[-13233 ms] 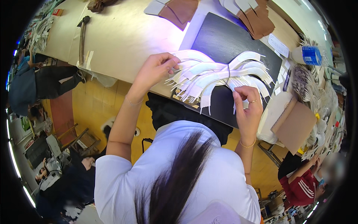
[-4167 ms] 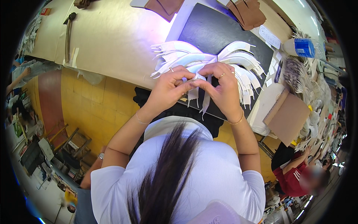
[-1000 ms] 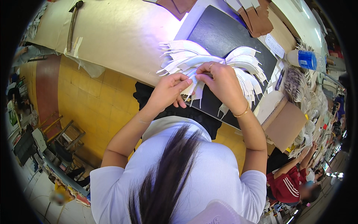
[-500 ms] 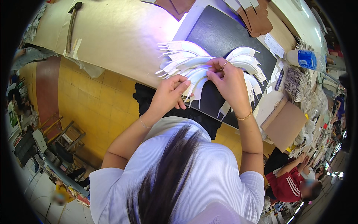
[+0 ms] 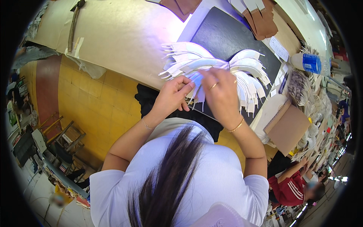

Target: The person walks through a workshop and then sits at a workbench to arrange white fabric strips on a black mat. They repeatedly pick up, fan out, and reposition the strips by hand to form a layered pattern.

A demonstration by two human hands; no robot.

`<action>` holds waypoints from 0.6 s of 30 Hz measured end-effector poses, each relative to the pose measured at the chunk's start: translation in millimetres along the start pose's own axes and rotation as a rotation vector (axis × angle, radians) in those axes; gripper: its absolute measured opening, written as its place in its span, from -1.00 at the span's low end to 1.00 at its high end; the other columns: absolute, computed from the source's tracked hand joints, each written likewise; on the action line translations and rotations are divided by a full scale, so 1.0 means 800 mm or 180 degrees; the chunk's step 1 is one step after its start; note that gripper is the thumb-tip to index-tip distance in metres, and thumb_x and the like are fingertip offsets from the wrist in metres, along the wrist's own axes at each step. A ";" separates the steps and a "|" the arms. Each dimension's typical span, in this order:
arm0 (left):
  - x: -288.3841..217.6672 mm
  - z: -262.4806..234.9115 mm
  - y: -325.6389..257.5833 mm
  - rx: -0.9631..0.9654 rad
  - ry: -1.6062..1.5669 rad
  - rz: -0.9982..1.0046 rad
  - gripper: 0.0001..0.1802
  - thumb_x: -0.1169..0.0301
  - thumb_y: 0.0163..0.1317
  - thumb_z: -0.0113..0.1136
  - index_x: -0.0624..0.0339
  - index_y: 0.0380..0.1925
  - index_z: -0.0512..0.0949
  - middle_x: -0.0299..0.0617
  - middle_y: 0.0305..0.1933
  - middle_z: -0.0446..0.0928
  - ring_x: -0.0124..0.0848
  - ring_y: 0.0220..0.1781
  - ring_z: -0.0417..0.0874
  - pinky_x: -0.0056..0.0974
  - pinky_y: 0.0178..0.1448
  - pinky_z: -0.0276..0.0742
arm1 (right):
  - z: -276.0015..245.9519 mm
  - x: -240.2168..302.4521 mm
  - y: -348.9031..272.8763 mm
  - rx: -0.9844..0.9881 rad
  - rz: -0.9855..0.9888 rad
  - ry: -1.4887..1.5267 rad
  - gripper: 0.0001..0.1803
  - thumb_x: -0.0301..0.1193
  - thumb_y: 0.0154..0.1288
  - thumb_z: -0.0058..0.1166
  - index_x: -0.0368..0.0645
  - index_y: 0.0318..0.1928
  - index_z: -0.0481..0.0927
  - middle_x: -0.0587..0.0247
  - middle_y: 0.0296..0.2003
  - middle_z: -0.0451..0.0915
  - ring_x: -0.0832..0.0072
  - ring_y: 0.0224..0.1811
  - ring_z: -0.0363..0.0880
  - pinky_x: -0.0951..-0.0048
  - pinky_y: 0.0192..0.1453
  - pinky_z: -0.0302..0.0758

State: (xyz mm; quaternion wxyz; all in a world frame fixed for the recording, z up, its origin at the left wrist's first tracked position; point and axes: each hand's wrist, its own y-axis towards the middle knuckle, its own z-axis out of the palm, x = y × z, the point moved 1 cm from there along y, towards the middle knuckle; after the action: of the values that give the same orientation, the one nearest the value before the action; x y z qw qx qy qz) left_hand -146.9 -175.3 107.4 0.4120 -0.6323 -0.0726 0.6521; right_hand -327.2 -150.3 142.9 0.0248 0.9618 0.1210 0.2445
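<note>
A fanned bundle of curved white strips, with thin cord-like ends, lies across a black board. Its narrow middle is gathered at a dark band, and strips spread to both sides. At the bundle's near left side, my left hand pinches the end of a strip between thumb and fingers. My right hand is over the bundle's near middle, close to the left one. Motion smears its fingers, so I cannot see whether they grip anything. It hides part of the strips beneath.
A hammer lies on the table's far left. Brown pieces sit beyond the board. To the right are a blue-labelled bottle, a pen, grey strip bundles and cardboard. A person in red works at lower right.
My right hand has moved left and nearer to me, off the bundle's middle, uncovering the dark band there. The right-hand strips now lie closer together. My left hand has stayed in place.
</note>
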 end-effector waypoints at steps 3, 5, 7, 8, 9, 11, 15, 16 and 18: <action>0.002 -0.001 0.001 0.0065 -0.0063 0.0024 -0.73 0.26 0.52 0.09 0.28 -0.08 0.50 -0.23 -0.34 0.62 -0.50 -0.68 0.61 -0.49 -0.68 0.37 | 0.019 0.008 -0.027 0.0142 -0.0456 -0.0059 -0.38 -0.33 0.25 0.27 -0.15 0.32 0.46 0.11 0.33 0.46 0.20 0.44 0.34 -0.06 0.51 0.14; 0.002 -0.002 0.002 0.0084 -0.0016 0.0020 -0.75 0.27 0.53 0.07 0.26 -0.06 0.49 -0.24 -0.34 0.61 -0.50 -0.69 0.62 -0.50 -0.68 0.37 | 0.024 0.001 -0.036 0.0381 -0.0342 -0.0131 -0.24 -0.26 0.26 0.27 -0.17 0.43 0.35 0.10 0.44 0.34 0.22 0.55 0.22 -0.06 0.64 -0.06; 0.002 -0.001 0.002 0.0074 0.0125 0.0023 -0.75 0.27 0.53 0.07 0.25 -0.06 0.49 -0.24 -0.34 0.61 -0.50 -0.68 0.62 -0.51 -0.69 0.36 | 0.022 -0.005 -0.038 0.0306 -0.0274 -0.0098 -0.24 -0.23 0.27 0.27 -0.20 0.43 0.35 0.10 0.44 0.34 0.22 0.54 0.23 -0.05 0.64 -0.04; 0.000 -0.001 0.002 0.0059 0.0128 0.0002 -0.75 0.27 0.53 0.07 0.26 -0.07 0.49 -0.25 -0.36 0.61 -0.50 -0.68 0.62 -0.50 -0.69 0.36 | 0.020 -0.005 -0.037 0.0257 -0.0242 -0.0086 -0.24 -0.22 0.27 0.27 -0.21 0.42 0.35 0.10 0.44 0.34 0.22 0.54 0.23 -0.04 0.63 -0.03; -0.002 -0.001 0.001 0.0044 0.0131 -0.0019 -0.75 0.27 0.53 0.07 0.26 -0.07 0.50 -0.26 -0.38 0.60 -0.50 -0.69 0.61 -0.50 -0.68 0.36 | 0.020 -0.003 -0.036 0.0206 -0.0190 -0.0085 -0.28 -0.21 0.31 0.23 -0.23 0.41 0.36 0.08 0.42 0.37 0.21 0.52 0.27 -0.05 0.62 0.00; -0.006 0.000 -0.003 0.0027 0.0220 0.0045 -0.74 0.27 0.53 0.08 0.27 -0.07 0.52 -0.26 -0.41 0.60 -0.52 -0.70 0.58 -0.47 -0.67 0.36 | 0.022 0.005 -0.033 0.0109 -0.0097 -0.0081 -0.34 -0.19 0.40 0.15 -0.27 0.39 0.38 0.05 0.37 0.43 0.19 0.47 0.34 -0.07 0.59 0.06; -0.022 0.016 -0.027 0.0096 0.1150 0.0609 -0.67 0.22 0.44 0.17 0.23 0.02 0.60 -0.14 -0.43 0.64 -0.35 -0.57 0.65 -0.29 -0.44 0.51 | -0.024 0.005 -0.013 -0.0445 -0.0100 0.0498 -0.49 -0.33 0.45 0.04 -0.17 0.36 0.44 0.00 0.10 0.64 0.14 0.21 0.60 -0.03 0.48 0.27; -0.029 0.021 -0.032 0.0151 0.1529 0.0803 -0.64 0.20 0.41 0.21 0.20 0.06 0.62 -0.09 -0.42 0.66 -0.26 -0.49 0.70 -0.21 -0.34 0.58 | -0.036 0.002 -0.008 -0.0190 -0.0166 0.0817 -0.51 -0.32 0.45 0.05 -0.14 0.34 0.46 0.03 0.01 0.67 0.17 0.12 0.63 -0.01 0.46 0.30; -0.037 0.024 -0.039 0.0500 0.2009 0.1335 -0.57 0.16 0.33 0.28 0.10 0.12 0.64 -0.08 -0.31 0.67 -0.14 -0.35 0.70 -0.15 -0.13 0.59 | -0.053 -0.004 -0.003 0.0295 -0.0308 0.1438 -0.55 -0.32 0.45 0.06 -0.08 0.31 0.51 0.10 -0.16 0.72 0.21 -0.04 0.69 0.04 0.42 0.36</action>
State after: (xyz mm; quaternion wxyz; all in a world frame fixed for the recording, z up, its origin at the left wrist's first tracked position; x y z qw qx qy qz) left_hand -154.3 -165.0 152.7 0.3190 -0.7695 0.2388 0.4991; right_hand -350.3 -149.1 178.3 -0.0354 0.8758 0.1805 0.4462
